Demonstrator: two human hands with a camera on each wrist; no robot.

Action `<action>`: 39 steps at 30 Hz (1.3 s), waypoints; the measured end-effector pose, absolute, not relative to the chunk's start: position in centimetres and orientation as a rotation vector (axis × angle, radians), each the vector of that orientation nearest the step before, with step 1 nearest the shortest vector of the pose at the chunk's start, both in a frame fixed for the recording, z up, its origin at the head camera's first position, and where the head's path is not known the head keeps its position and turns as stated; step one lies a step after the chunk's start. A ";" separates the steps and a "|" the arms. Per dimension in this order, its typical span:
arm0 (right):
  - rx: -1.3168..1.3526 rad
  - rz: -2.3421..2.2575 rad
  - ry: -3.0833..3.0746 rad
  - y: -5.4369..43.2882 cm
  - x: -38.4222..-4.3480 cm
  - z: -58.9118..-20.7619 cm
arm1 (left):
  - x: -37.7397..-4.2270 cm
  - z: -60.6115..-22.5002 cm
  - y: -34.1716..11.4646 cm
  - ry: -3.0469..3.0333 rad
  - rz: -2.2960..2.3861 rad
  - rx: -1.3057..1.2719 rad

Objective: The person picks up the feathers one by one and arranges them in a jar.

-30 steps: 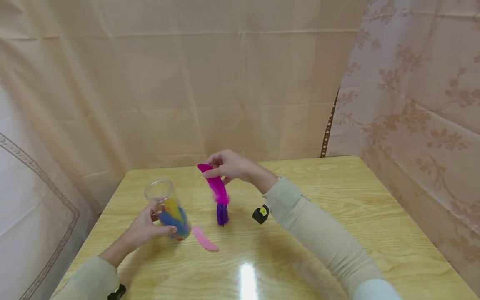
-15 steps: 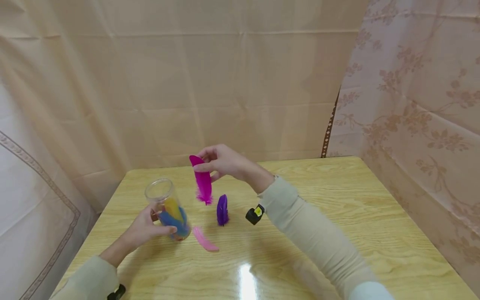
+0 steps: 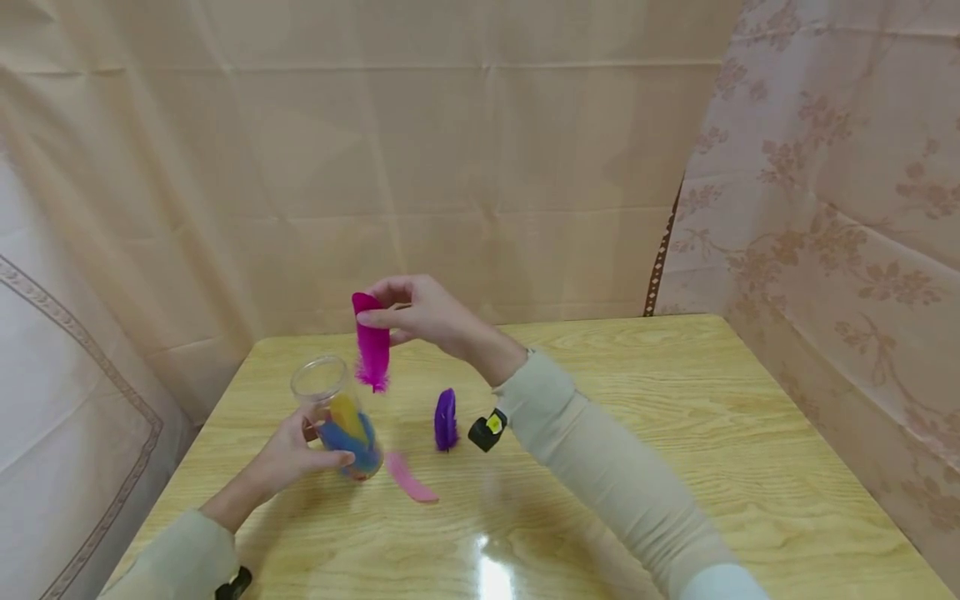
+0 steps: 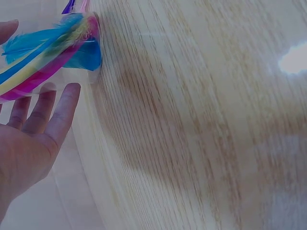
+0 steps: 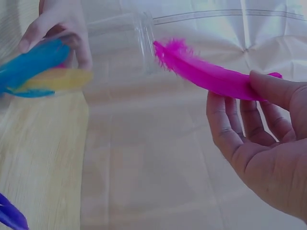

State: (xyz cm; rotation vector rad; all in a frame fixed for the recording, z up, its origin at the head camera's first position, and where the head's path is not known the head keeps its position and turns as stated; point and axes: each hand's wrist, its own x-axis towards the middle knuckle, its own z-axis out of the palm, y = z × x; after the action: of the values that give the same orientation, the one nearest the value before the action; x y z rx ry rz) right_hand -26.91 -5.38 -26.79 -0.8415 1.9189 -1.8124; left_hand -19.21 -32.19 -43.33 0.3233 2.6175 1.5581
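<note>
My left hand (image 3: 288,457) holds a clear jar (image 3: 318,379) upright on the table, thumb on one side and fingers round the other. Inside the jar are blue, yellow and magenta feathers, seen close in the left wrist view as a blue feather (image 4: 82,55) and others. My right hand (image 3: 427,315) pinches a magenta feather (image 3: 372,346) near its tip, the fluffy quill end hanging down just right of the jar's mouth. In the right wrist view this magenta feather (image 5: 216,76) points at the jar's rim (image 5: 147,43). A purple feather (image 3: 446,419) and a pink feather (image 3: 410,478) lie on the table.
The wooden table (image 3: 637,400) has beige cloth (image 3: 480,167) hanging behind it and floral cloth (image 3: 847,233) on the right. A black wrist device (image 3: 487,429) sits under my right cuff.
My right hand has moved left and up with the magenta feather, away from the purple feather and toward the jar's mouth. My left hand and the jar have stayed in place.
</note>
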 end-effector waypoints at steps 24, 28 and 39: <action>-1.153 -1.920 1.970 -8.4 -25.8 -26.7 | -19.2 -43.0 -32.1 2.564 1.570 0.301; -1.195 -1.878 1.980 -9.2 -25.6 -27.3 | -19.1 -43.1 -32.2 2.559 1.584 0.318; -1.167 -1.791 2.012 -10.0 -25.2 -28.3 | -18.9 -43.1 -32.1 2.572 1.591 0.340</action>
State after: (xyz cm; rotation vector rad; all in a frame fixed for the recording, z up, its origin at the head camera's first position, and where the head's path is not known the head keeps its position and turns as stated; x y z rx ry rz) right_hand -25.17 -10.05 -28.29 -1.1669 2.0116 -1.7914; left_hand -18.94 -32.13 -43.10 0.3397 2.5717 1.5909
